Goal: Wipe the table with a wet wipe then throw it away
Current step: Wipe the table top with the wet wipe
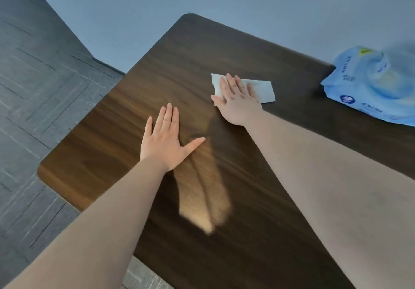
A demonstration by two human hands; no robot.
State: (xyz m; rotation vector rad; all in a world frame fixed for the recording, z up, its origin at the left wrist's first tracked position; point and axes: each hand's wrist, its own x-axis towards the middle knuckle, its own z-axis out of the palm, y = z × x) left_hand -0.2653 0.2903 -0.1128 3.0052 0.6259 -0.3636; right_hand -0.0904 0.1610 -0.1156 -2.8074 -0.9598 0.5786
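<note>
My left hand (165, 141) lies flat on the counter (107, 145), fingers spread and holding nothing, bracing me as I lean. Just beyond, my right hand (238, 102) presses the wipe (262, 91) flat under straight, close-set fingers, so the whole palm drives it. Farther right sits the pack (372, 88), clear of my sweep.

There were two hands, a left hand (165, 138) and a right hand (235, 102), both lying flat, one white wipe (261, 91), one blue wipe pack (372, 86), and one dark wooden table (179, 64), nothing else of any kind countable.
</note>
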